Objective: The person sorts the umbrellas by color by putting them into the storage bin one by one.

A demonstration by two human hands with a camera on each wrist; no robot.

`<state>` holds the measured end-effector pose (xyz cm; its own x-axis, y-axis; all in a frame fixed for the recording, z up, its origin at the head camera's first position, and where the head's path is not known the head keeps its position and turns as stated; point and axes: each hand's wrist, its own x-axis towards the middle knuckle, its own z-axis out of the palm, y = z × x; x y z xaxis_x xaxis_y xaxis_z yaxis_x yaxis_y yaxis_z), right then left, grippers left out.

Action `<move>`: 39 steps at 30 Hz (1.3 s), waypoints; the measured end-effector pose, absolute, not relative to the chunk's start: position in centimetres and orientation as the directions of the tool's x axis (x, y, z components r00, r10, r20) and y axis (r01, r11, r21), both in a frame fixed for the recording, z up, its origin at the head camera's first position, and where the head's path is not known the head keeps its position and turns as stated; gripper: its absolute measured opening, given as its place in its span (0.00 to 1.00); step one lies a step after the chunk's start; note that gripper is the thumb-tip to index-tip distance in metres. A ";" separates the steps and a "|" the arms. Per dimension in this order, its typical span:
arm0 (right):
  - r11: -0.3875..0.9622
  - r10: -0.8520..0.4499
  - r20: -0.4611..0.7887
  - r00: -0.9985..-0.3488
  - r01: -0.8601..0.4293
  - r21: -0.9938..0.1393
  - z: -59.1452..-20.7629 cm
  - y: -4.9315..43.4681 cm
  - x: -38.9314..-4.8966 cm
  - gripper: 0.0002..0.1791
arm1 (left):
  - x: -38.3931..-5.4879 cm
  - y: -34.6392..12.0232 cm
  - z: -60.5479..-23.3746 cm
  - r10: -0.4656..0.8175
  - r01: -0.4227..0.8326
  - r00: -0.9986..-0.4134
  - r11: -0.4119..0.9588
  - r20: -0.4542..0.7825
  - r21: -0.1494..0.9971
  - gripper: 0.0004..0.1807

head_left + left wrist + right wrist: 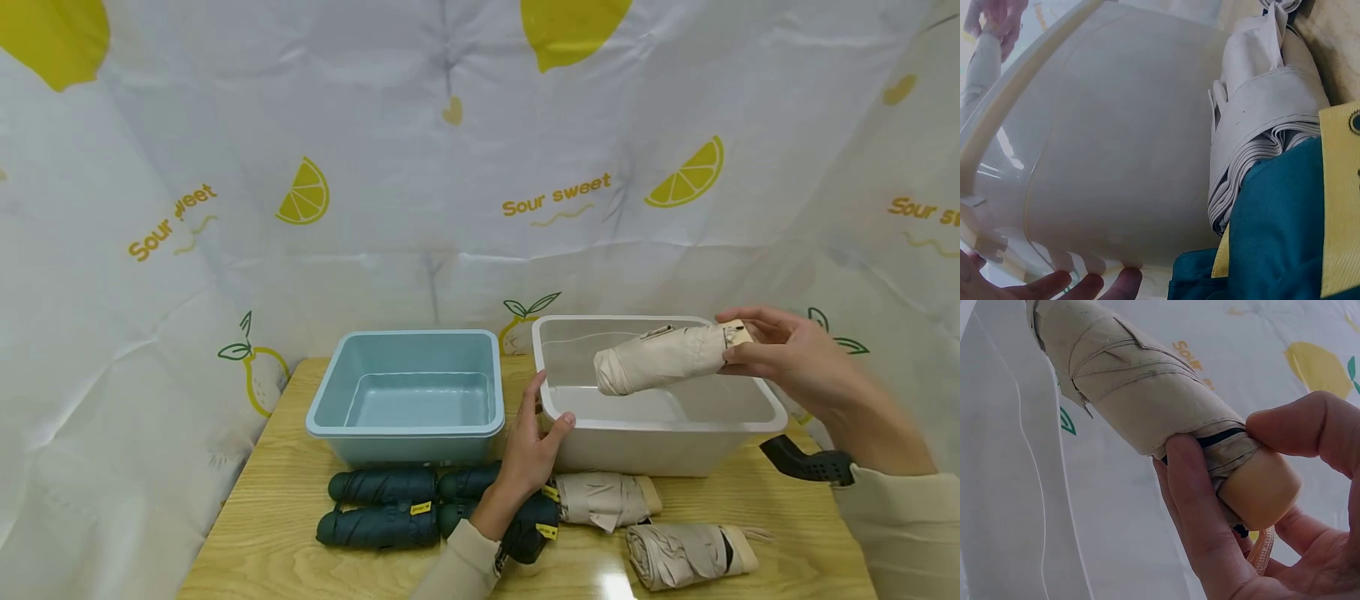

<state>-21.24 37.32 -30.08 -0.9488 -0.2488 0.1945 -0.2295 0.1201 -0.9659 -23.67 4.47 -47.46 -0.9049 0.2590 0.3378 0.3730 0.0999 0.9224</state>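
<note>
My right hand (810,362) holds a folded beige umbrella (663,360) by its handle end, above the white bin (637,454). In the right wrist view, the thumb and fingers pinch the umbrella around its light tan handle (1263,490), and a cord loop (1262,553) hangs below. The umbrella lies tilted, its far end over the bin's opening. My left hand (527,454) grips the bin's near left corner, thumb toward the front and fingers along the left side. In the left wrist view, its fingertips touch the bin wall (1129,131).
Several folded dark green umbrellas (378,527) lie on the wooden table (247,542) before a light blue bin (405,432). Two beige umbrellas lie in front of the white bin, one (600,498) beside the green ones, another (686,554) nearer. A lemon-print sheet (405,208) hangs behind.
</note>
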 end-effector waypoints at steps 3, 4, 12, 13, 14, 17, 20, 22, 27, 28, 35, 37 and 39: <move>0.119 -0.234 0.169 -0.957 -0.201 -0.972 -29.9 36.8 -22.2 0.24 | -23.7 4.5 -47.4 0.254 0.380 -0.905 0.116 0.342 0.918 0.39; 0.118 -0.233 0.159 -0.959 -0.190 -0.975 -29.9 36.7 -22.5 0.24 | -23.6 4.6 -47.4 0.251 0.382 -0.905 0.120 0.344 0.916 0.39; 0.213 -0.180 0.052 -0.982 -0.090 -0.973 -29.2 35.6 -24.9 0.22 | -23.7 4.6 -47.3 0.248 0.381 -0.905 0.108 0.347 0.918 0.39; 0.215 -0.179 0.044 -0.983 -0.083 -0.973 -29.2 35.5 -25.1 0.22 | -23.7 4.6 -47.3 0.250 0.378 -0.905 0.105 0.343 0.920 0.39; 0.227 -0.180 0.037 -0.983 -0.078 -0.971 -29.1 35.4 -25.3 0.22 | -23.7 4.6 -47.3 0.250 0.377 -0.906 0.105 0.342 0.920 0.39; 0.237 -0.178 0.017 -0.984 -0.059 -0.970 -29.1 35.1 -26.0 0.22 | -23.7 4.6 -47.3 0.253 0.373 -0.906 0.102 0.339 0.922 0.39; 0.262 -0.164 -0.006 -0.986 -0.038 -0.964 -29.1 34.6 -26.5 0.22 | -23.7 4.6 -47.3 0.256 0.366 -0.908 0.095 0.332 0.926 0.39; 0.285 -0.156 -0.020 -0.988 -0.026 -0.958 -29.1 34.3 -26.9 0.21 | -23.7 4.6 -47.3 0.256 0.362 -0.909 0.091 0.330 0.928 0.39; 0.347 -0.161 -0.044 -0.986 -0.015 -0.938 -29.4 33.6 -27.6 0.20 | -23.8 4.5 -47.3 0.253 0.369 -0.907 0.094 0.336 0.925 0.39; 0.353 -0.162 -0.049 -0.986 -0.012 -0.935 -29.5 33.5 -27.8 0.20 | -23.8 4.5 -47.3 0.251 0.370 -0.907 0.098 0.337 0.924 0.39; 0.369 -0.167 -0.073 -0.983 0.007 -0.929 -30.4 32.6 -29.2 0.22 | -23.7 4.6 -47.3 0.255 0.356 -0.912 0.100 0.321 0.929 0.40; 0.368 -0.168 -0.075 -0.983 0.008 -0.930 -30.7 32.5 -29.5 0.21 | -23.8 4.6 -47.3 0.255 0.353 -0.913 0.101 0.319 0.930 0.40; 0.371 -0.170 -0.081 -0.982 0.012 -0.929 -31.0 32.4 -29.9 0.22 | -23.8 4.6 -47.4 0.254 0.354 -0.913 0.097 0.321 0.930 0.40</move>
